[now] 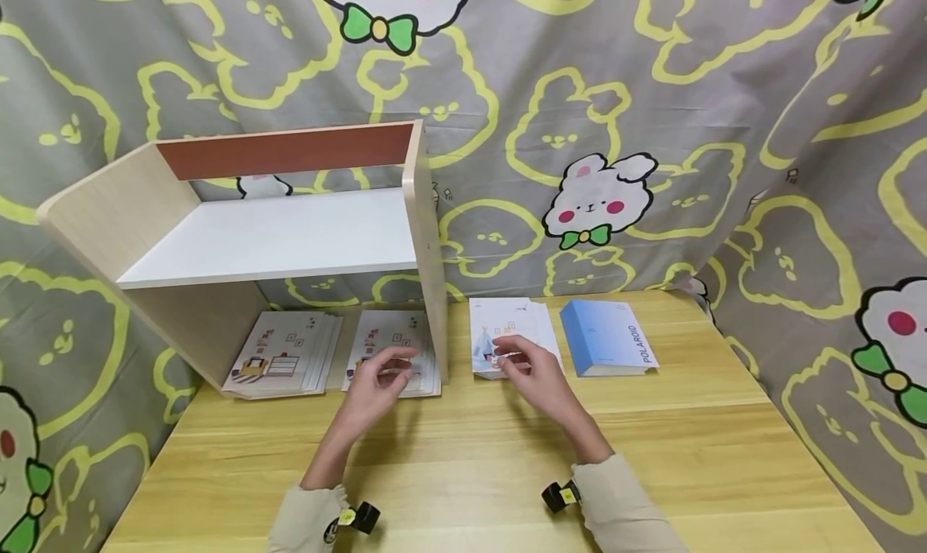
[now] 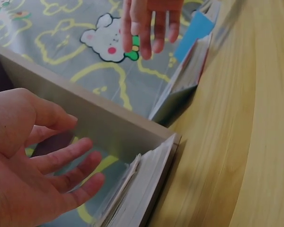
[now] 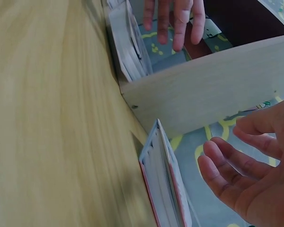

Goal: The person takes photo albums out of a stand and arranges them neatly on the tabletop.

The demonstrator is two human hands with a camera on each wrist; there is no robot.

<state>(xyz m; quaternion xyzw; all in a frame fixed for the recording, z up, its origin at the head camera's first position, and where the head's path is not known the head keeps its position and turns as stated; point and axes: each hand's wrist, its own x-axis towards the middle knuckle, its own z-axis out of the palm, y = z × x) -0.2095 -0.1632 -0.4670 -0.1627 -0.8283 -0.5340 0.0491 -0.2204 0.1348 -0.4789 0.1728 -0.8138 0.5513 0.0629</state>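
From the head view, I judge the white-covered book with a printed blue tent (image 1: 507, 315) light, fairly stiff and a little slippery, best pinched across its thickness; it lies at eleven o'clock from the right hand (image 1: 532, 372), whose bent fingers hold nothing. The left hand (image 1: 376, 384), equally free, has the white illustrated paper stack (image 1: 387, 328) at one o'clock, inside the pale wooden shelf unit (image 1: 423, 215).

In the left wrist view, I see that stack's loose-looking layers at four o'clock.

In the right wrist view, I find the tent book at nine o'clock, apart from the fingertips.
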